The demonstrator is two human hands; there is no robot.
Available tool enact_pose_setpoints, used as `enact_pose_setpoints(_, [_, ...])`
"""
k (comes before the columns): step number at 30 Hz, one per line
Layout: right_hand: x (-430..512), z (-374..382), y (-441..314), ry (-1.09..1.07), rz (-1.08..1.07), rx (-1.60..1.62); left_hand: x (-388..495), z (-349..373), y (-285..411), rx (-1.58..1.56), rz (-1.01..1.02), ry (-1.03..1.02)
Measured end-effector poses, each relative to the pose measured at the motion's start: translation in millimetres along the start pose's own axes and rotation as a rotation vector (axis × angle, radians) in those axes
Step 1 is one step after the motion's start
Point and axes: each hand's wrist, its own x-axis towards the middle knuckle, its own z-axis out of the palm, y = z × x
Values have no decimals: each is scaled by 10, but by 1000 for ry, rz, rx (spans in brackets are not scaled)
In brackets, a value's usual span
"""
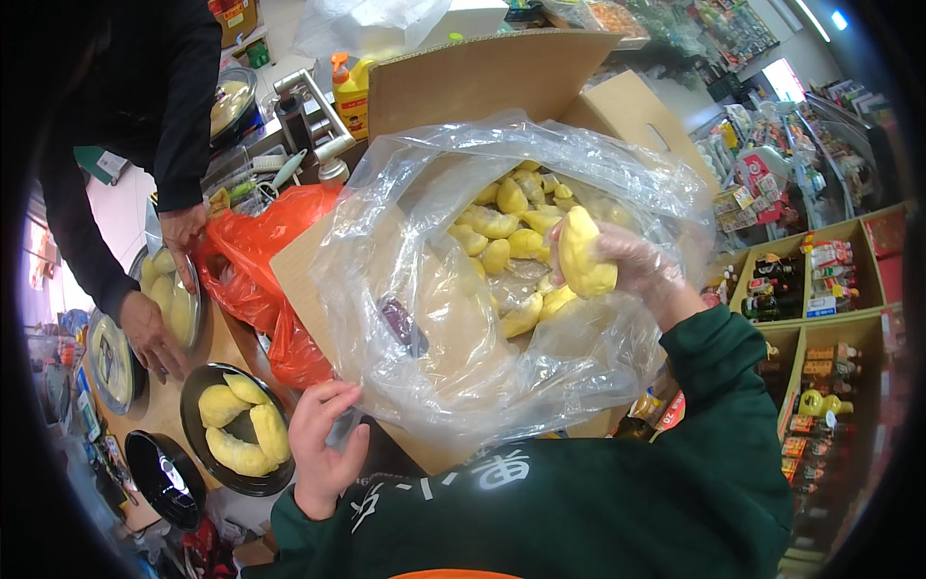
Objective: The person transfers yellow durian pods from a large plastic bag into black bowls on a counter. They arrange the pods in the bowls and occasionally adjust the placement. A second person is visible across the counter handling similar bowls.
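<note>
In a clear plastic glove, my right hand (644, 268) grips a yellow durian flesh piece (587, 253) above the opening of a cardboard box (477, 79). A large clear plastic bag (434, 376) lines the box, and more durian pieces (499, 217) lie in it. My bare left hand (327, 441) is at the bag's near left edge, fingers apart and holding nothing; whether it touches the plastic I cannot tell. Left of it, a black bowl (189, 434) holds several durian pieces (246, 434).
Another person's hands (152, 336) are at lidded containers of durian (173, 289) on the left. An empty black bowl (163, 478) stands nearer. A red plastic bag (268, 275) lies against the box. Behind are a yellow spray bottle (350, 98) and, rightward, shelves of bottles (825, 347).
</note>
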Motion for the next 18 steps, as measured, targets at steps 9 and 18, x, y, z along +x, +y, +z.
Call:
enact_pose_setpoints(9, [-152, 585, 277, 463, 118, 95, -401, -512, -157, -81, -39, 78])
enact_pose_setpoints(18, [572, 2636, 4, -32, -100, -284, -1462, -1381, -493, 260, -275, 536])
